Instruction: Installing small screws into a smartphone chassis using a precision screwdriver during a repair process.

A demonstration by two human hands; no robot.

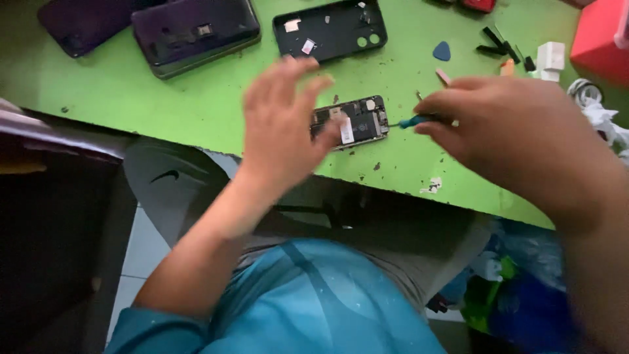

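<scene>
Opened phone (352,122), its back removed and its inner parts showing, lies near the front edge of a green table (196,105), between the person's two hands. The right hand (517,124) pinches a thin screwdriver with a blue-green handle (414,121), fingers closed around it, the tip pointing toward the phone's right end; whether the tip touches the phone cannot be told. The left hand (285,121) hovers open and blurred over the phone's left end, fingers spread, holding nothing; it hides part of the phone.

Farther back on the table lies a black phone back cover (329,28), inner side up, with two round camera holes. To its left rest a dark phone body (195,33) and, at the corner, a dark purple phone (82,23). A blue pick (442,50) sits to the right of the back cover, with black tool pieces (501,42) and a small white block (550,58) beyond it. A red box (599,39) stands at the far right edge. Small dark flecks and chips dot the table's surface.

Below the table edge, the person's blue shirt (321,301) and grey trousers (170,180) fill the foreground.
</scene>
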